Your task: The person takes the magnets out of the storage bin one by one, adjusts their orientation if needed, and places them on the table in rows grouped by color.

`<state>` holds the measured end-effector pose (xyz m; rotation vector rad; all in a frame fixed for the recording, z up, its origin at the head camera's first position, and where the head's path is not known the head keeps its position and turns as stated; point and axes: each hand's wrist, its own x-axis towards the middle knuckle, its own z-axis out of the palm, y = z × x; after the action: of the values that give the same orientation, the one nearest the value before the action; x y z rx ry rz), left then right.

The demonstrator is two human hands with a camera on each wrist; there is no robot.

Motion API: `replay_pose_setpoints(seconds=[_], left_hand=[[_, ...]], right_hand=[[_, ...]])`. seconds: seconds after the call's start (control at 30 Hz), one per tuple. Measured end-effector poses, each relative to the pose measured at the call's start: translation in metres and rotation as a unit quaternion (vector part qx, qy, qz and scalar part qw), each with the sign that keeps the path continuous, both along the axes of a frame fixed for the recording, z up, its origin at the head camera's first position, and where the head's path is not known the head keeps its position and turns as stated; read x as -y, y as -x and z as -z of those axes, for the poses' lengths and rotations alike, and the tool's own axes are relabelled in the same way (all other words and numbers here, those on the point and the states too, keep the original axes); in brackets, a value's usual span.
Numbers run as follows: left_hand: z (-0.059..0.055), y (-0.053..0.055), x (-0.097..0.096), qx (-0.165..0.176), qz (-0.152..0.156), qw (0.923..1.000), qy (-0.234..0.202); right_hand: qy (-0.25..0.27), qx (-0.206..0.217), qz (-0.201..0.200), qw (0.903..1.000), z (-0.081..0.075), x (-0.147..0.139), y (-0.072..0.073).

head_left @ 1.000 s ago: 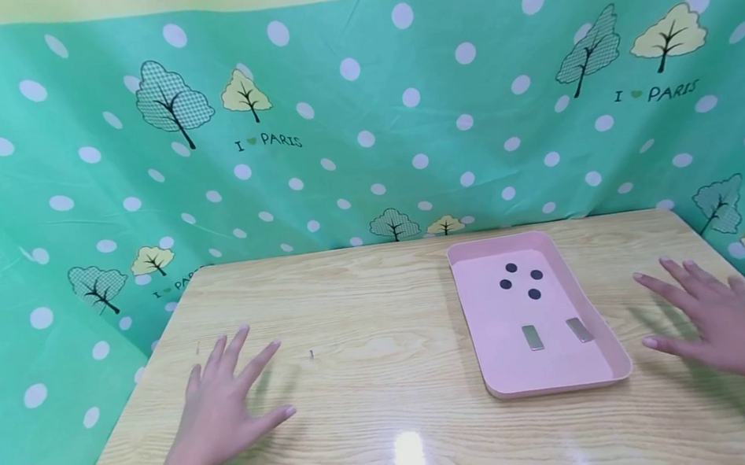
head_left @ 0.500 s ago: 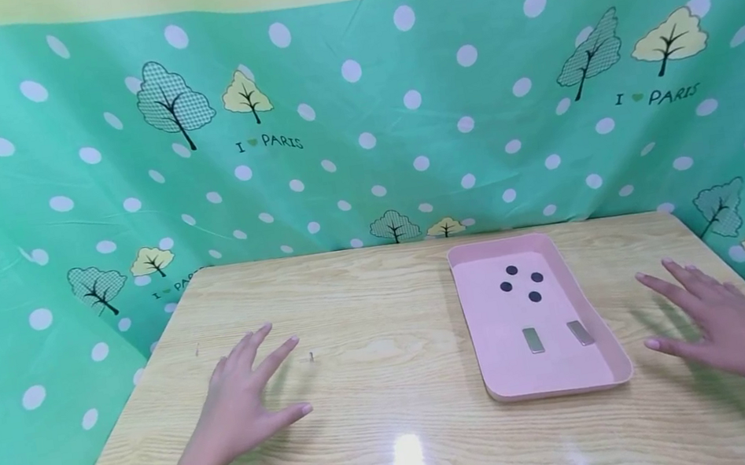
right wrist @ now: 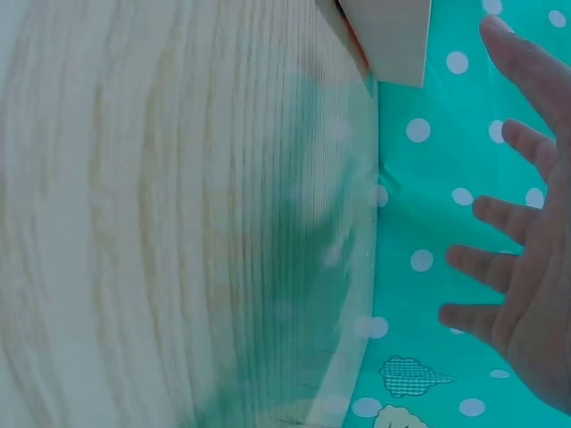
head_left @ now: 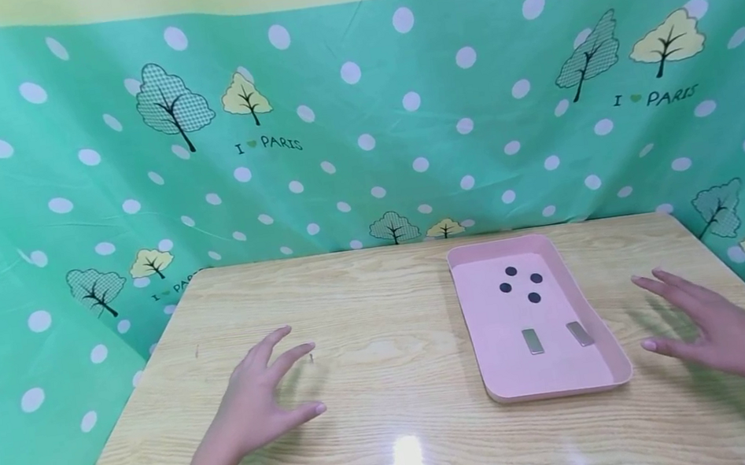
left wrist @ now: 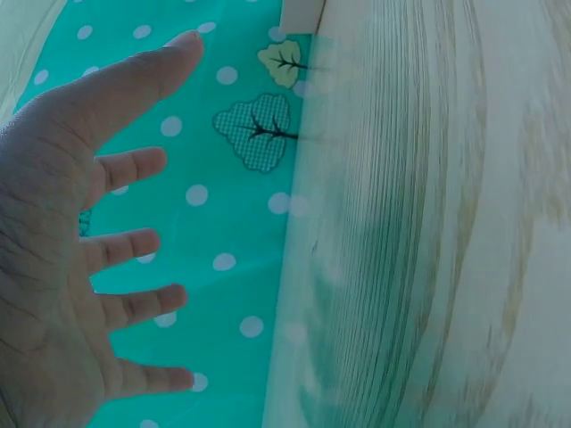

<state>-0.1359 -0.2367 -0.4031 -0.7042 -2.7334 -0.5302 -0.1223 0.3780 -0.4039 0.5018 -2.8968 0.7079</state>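
My left hand [head_left: 254, 408] hovers over the left part of the wooden table, its fingers spread and holding nothing. To the right of a pink tray [head_left: 547, 384], my right hand [head_left: 726, 338] is likewise spread in the air, apart from the tray's rim. Several small black discs [head_left: 534, 298] lie in the far half of the tray. Nearer to me in it are two flat grey metallic rectangles: one rectangle [head_left: 533, 341] lies on the floor, and the other rectangle [head_left: 580, 333] lies by the right wall. Both wrist views show separated fingers with nothing between them.
The light wooden table [head_left: 368, 304] meets a green dotted curtain [head_left: 327, 112] at the back and sides. A tiny dark mark [head_left: 311, 358] shows on the wood near my left fingertips. Light reflects off the front of the tabletop.
My left hand has moved right, toward the middle of the table, and its fingers look more bunched. My right hand has barely shifted. The tray and its contents stay put.
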Motion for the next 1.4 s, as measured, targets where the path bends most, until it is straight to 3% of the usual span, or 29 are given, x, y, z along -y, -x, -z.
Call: replay_pose_setpoints(seconds=[0.27, 0.73, 1.0, 1.4], left_hand=[[0.002, 0.003, -0.01, 0.01, 0.02, 0.9996, -0.019], [0.0, 0.007, -0.03, 0.027, 0.068, 0.9937, -0.085], [-0.001, 0.008, -0.042, 0.065, 0.093, 0.9864, -0.119], [-0.002, 0.011, -0.061, 0.087, 0.134, 0.9766, -0.144]], right_hand=[[0.041, 0.006, -0.012, 0.9991, 0.004, 0.0, -0.001], [0.099, 0.063, -0.009, 0.993, 0.009, -0.002, 0.007], [0.16, 0.078, -0.039, 0.9833, 0.01, 0.002, 0.01], [0.222, 0.108, -0.051, 0.9676, 0.013, 0.006, 0.016]])
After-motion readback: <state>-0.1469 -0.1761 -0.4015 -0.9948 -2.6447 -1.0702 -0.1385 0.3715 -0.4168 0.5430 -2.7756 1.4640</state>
